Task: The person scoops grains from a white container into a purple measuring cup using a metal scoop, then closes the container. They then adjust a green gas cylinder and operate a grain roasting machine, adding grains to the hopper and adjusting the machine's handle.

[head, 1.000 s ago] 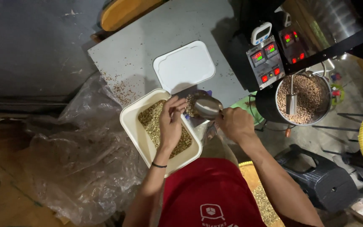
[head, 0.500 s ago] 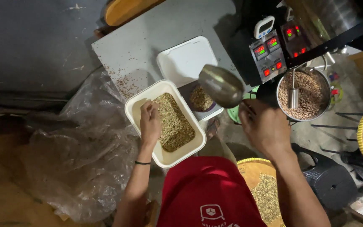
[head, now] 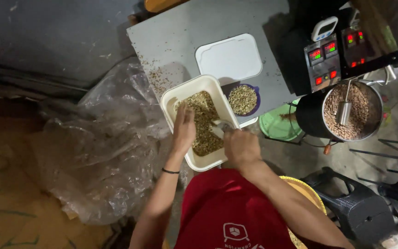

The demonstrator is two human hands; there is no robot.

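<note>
left hand (head: pixel 184 130): open, flat on beans (head: pixel 206 133) in tub (head: pixel 177 96)
right hand (head: pixel 240 145): fingers grip scoop (head: pixel 221 127)
risk: tub overhangs desk (head: pixel 176 41) (could tip, spilling)

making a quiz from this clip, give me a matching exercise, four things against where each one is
Things:
1. scoop
2. lid
3. small bowl
4. left hand

Places:
a. lying flat on the grey table, behind the tub
b. in the right hand, dipped into the tub
c. resting on the beans in the tub
d. just right of the tub, full of beans

Pairs: 1-b, 2-a, 3-d, 4-c
</note>
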